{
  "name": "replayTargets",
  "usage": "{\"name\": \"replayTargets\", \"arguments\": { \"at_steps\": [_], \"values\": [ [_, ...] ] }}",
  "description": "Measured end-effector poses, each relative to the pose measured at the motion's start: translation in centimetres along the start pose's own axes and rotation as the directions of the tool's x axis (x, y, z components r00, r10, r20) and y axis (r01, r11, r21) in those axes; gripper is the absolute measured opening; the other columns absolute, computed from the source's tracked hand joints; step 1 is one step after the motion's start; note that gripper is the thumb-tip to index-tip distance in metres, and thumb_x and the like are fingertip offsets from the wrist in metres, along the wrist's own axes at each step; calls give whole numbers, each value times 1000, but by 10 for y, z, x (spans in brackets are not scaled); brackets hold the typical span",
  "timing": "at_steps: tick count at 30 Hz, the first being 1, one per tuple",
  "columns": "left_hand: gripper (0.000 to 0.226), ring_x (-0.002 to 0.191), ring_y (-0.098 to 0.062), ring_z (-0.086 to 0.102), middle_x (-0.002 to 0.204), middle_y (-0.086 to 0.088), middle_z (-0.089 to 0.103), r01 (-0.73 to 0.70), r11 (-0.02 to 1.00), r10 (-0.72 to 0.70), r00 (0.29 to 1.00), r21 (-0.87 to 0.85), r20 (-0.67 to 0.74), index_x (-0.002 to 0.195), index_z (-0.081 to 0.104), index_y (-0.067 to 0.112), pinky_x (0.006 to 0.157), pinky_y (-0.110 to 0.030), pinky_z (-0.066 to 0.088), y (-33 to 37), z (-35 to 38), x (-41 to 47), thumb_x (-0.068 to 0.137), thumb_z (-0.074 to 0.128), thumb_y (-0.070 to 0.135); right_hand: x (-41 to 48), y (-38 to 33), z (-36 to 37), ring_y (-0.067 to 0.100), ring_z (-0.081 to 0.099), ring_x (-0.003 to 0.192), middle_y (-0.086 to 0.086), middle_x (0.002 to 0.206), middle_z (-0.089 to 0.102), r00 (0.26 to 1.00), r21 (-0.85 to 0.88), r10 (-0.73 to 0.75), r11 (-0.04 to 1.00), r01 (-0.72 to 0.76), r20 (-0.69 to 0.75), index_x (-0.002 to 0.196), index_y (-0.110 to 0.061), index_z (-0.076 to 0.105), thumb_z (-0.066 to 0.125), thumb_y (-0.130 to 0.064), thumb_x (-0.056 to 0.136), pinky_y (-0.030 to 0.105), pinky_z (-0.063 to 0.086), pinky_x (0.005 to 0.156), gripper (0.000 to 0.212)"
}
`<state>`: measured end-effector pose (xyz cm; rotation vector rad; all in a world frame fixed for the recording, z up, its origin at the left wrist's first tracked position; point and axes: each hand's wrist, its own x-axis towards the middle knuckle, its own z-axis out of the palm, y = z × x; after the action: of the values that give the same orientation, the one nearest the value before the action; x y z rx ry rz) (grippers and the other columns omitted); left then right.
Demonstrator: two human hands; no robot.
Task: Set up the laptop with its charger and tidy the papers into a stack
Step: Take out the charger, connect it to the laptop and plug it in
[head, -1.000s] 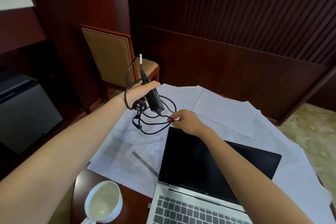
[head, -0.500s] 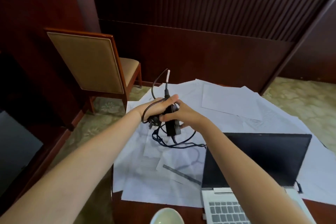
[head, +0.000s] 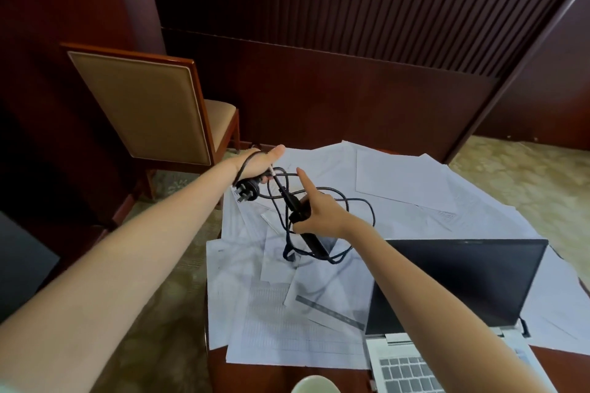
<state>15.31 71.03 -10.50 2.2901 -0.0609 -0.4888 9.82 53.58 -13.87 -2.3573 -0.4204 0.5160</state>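
An open silver laptop (head: 459,284) with a dark screen stands at the lower right on scattered white papers (head: 287,322). My right hand (head: 319,210) grips the black charger brick (head: 303,220) above the papers, index finger stretched out. My left hand (head: 258,166) holds the charger cable near its three-pin plug (head: 247,190), which hangs just below the hand. Loops of black cable (head: 360,204) dangle between and under both hands.
A wooden chair (head: 150,108) with a tan padded back stands beyond the table's left edge. A white cup rim (head: 314,386) shows at the bottom edge. Dark wood panelling rises behind the table. Patterned carpet lies to the left and right.
My hands have drawn apart: the right one took the brick and carried it lower right, the left kept the plug end. The cable loops have spread out. The view shifted slightly.
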Motion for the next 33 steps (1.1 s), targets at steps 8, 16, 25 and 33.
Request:
{"name": "replayTargets", "arguments": {
  "at_steps": [8,16,25,33],
  "values": [
    [52,40,-9,45,70,-6,51,226,952,-262,950,-205,-169,91,55,2,45,-16,36,-38,-37,-3,99,28,46,3,15,9,21,56,75,1,85,50,999,-61,-13,998,10,-48,148,-34,2,73,-8,71,28,47,64,108],
    [46,24,-2,18,60,-5,40,266,828,-319,948,-493,-23,73,48,8,28,-10,14,-80,0,-5,98,34,44,-2,31,43,16,43,85,1,95,40,999,-146,17,989,-22,-37,110,-12,60,74,-15,72,18,36,64,41],
    [16,30,-3,31,70,-3,52,348,873,-274,929,-342,247,82,50,13,33,-13,24,-91,43,-2,95,46,21,10,40,74,18,38,94,5,101,37,996,-38,90,995,-91,-28,114,-5,56,63,-10,80,23,33,76,35],
    [16,56,-15,51,73,-5,56,573,774,-495,813,-270,308,98,51,8,40,-20,42,-138,72,-14,99,40,19,13,55,93,19,40,91,5,102,37,992,-54,129,990,-128,2,115,-5,56,66,-12,79,22,33,77,38]
  ]
}}
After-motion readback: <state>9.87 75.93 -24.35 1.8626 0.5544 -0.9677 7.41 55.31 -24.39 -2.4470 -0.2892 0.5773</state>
